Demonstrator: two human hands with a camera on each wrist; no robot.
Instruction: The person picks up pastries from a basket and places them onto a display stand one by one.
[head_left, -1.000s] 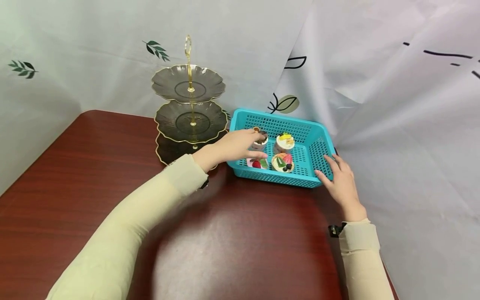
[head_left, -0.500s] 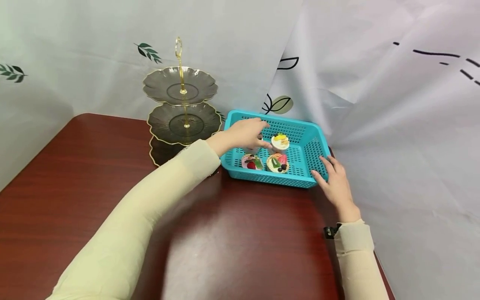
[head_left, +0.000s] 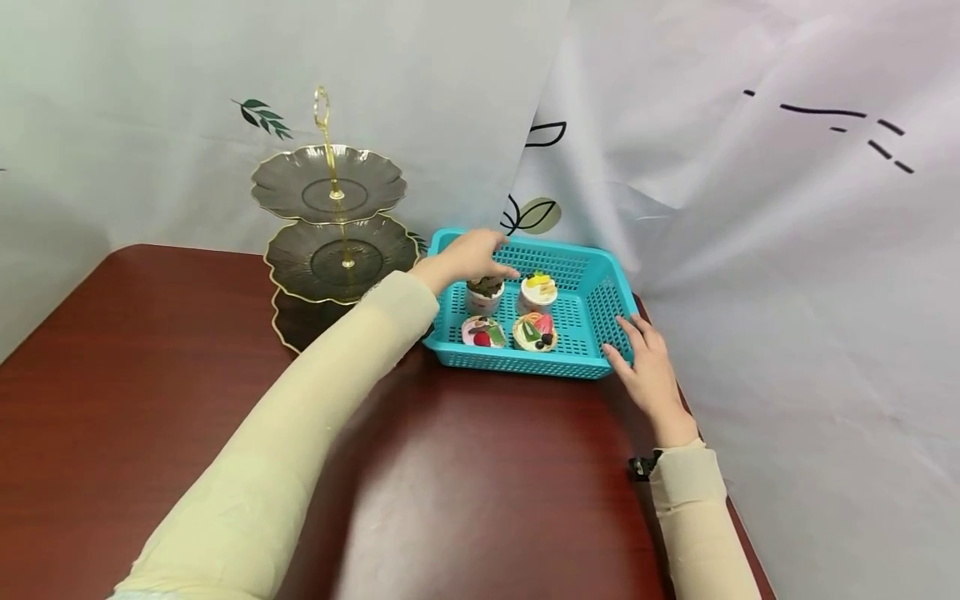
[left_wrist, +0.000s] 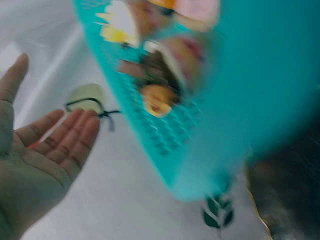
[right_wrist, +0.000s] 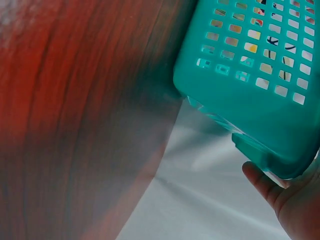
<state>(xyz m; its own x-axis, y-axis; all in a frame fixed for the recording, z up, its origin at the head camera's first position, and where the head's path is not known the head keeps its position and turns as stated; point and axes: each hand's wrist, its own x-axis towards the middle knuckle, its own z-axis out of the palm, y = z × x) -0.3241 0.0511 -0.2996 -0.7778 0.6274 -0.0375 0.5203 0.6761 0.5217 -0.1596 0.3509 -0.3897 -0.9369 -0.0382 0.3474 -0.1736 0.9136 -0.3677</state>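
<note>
Head view: brown-topped, pale round cupcake (head_left: 485,292) nr L hand (head_left: 471,254), thumb/fingers apart; prob. light, hold sides. R hand (head_left: 649,372) spread at turquoise plastic basket (head_left: 525,363).

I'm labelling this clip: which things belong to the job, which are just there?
Seemingly in the job: left hand, right hand, blue basket, brown-topped cup, yellow-topped cup, pink dessert, fruit tart; probably tiered stand, untouched by hands.
Just there: table, patterned backdrop.

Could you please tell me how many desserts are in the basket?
4: a brown-topped cup back left, a yellow-topped cup back right, a pink dessert front left, and a fruit tart front right.
</note>
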